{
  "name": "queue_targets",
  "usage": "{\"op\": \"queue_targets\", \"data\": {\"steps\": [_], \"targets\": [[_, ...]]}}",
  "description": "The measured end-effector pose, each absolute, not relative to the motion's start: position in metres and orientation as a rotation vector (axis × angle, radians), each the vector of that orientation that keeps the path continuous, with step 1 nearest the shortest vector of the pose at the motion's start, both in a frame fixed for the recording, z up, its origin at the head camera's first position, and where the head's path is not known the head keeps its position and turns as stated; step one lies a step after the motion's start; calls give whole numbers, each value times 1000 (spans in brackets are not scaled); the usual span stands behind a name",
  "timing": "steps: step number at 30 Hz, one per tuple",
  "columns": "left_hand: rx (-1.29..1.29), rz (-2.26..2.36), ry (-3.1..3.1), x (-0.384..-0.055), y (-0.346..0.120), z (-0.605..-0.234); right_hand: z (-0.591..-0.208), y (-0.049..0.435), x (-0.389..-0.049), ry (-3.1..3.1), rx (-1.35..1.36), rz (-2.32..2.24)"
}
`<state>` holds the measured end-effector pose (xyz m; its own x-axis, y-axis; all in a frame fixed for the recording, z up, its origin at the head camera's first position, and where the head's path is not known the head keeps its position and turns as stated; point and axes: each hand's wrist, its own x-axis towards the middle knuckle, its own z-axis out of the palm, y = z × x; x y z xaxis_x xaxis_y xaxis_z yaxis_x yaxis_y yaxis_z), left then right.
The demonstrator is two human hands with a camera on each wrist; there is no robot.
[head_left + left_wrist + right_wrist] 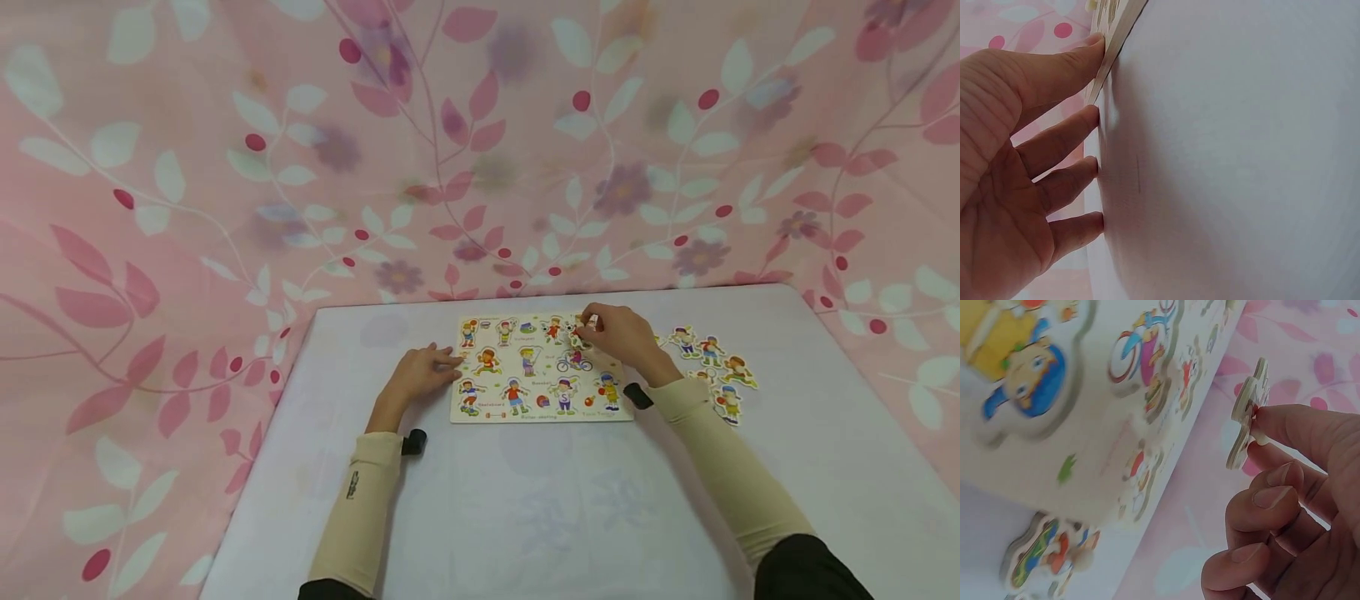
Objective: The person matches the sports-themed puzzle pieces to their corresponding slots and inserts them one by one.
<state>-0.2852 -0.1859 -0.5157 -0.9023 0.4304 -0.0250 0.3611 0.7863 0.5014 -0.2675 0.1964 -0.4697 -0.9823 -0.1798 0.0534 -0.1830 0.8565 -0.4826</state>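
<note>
A wooden picture puzzle board (550, 418) with cartoon children playing sports lies flat on the table. My left hand (422, 372) is at its left edge; in the left wrist view the thumb (1079, 59) touches the board's side and the spread fingertips meet the white cloth. Over the board's top right corner, my right hand (624, 335) pinches a knobbed wooden puzzle piece (1249, 415) between thumb and index finger. That piece appears edge-on in the right wrist view, raised off the board, its picture mostly hidden. The other right-hand fingers are curled below it.
Several loose puzzle pieces (711, 352) lie right of the board, partly beside my right wrist; one shows a skateboarder (1038, 556). A white cloth (510, 508) covers the table. Behind it hangs a pink floral curtain (480, 150).
</note>
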Motion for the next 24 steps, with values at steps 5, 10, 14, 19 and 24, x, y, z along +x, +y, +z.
{"op": "queue_targets", "data": {"steps": [5,10,14,19,24], "targets": [[633,762,2838,-287,-186,-515,-467,184,-282,-3028,309,799],[647,763,2859,-288,-187,-516,-468,175,-296,-3042,293,800],[639,759,2864,-287,-187,-515,-473,169,-307,-3041,310,799],[616,766,2855,-286,-186,-515,-485,163,-318,-3110,292,785],[597,769,2844,-286,-186,-516,-492,160,-322,-3173,233,784]]}}
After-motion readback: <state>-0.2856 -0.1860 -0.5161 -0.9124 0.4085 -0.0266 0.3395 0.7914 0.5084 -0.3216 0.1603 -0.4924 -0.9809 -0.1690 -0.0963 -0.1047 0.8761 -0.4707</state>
